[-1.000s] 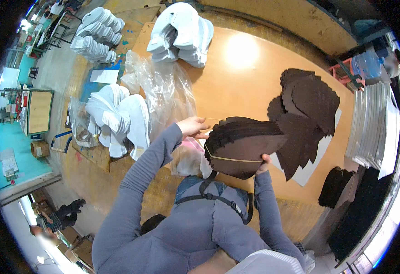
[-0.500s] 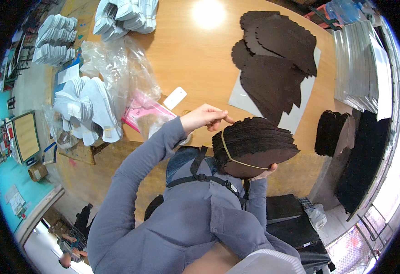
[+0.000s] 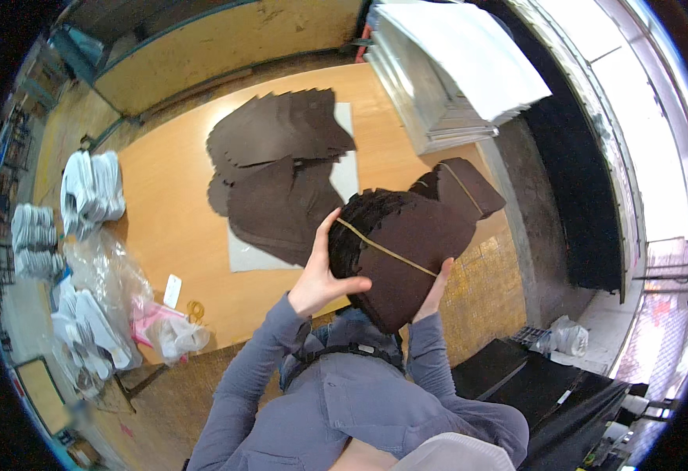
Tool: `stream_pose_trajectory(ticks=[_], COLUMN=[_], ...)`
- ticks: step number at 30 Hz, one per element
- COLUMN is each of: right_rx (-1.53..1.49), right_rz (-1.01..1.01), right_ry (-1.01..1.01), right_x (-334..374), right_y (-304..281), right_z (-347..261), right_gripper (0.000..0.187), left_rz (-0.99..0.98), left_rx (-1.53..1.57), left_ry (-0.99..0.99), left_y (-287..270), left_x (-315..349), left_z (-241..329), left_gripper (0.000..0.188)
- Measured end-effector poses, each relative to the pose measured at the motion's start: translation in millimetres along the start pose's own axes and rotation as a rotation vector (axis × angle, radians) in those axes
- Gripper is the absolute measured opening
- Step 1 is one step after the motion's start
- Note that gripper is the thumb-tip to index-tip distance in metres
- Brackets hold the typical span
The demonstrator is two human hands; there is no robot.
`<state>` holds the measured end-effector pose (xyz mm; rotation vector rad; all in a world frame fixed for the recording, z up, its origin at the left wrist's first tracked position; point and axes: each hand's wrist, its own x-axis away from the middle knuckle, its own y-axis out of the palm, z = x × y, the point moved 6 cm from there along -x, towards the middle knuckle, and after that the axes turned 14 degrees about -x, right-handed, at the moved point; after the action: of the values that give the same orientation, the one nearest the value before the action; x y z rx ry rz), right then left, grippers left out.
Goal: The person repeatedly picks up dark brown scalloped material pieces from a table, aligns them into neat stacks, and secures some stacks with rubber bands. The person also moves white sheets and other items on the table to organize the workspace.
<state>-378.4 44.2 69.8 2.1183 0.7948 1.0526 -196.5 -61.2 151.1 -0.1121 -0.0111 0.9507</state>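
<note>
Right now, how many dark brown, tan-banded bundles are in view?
2: one dark brown, banded bundle of flat pieces between your left hand and right hand; a second bundle beyond, by the orange-brown tabletop's right edge. Others may be hidden.

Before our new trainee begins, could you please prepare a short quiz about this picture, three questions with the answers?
1. True or false: the left hand and the right hand are both on the same dark bundle.

2. Multiple choice: what lies beneath the loose brown pieces on the table?
A) a pink packet
B) a pale sheet
C) a crumpled clear bag

3. Fill the gap: a thin, yellowish ____ runs across the face of the held bundle.

Key:
1. True
2. B
3. band
</note>
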Motion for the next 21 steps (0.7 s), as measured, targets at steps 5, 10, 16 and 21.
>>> stream_pose_trajectory(ticks=[5, 10, 16, 21], right_rx=[0.045, -0.07, 0.139, 0.192], right_rz=[-0.044, -0.105, 0.111, 0.125], right_ry=[-0.109, -0.146, -0.206, -0.126], right_x=[-36.5, -65.7, -171.7, -186.6], right_y=[3.5, 39.9, -33.8, -64.0], right_z=[-114.5, -183.1, -171.1, -181.2], right_gripper=[0.067, 0.062, 0.062, 0.063], left_rz=[-0.063, -0.147, -0.118, -0.084], left_rx=[0.135, 0.23, 0.347, 0.501], left_ry=[0.0, -0.024, -0.378, -0.493], left_y=[86.7, 150.7, 197.5, 222.9], left_x=[-88.0, -187.1, -267.6, -246.0], left_z=[21.9, 39.3, -122.2, -132.5], left_gripper=[0.091, 0.077, 0.077, 0.07])
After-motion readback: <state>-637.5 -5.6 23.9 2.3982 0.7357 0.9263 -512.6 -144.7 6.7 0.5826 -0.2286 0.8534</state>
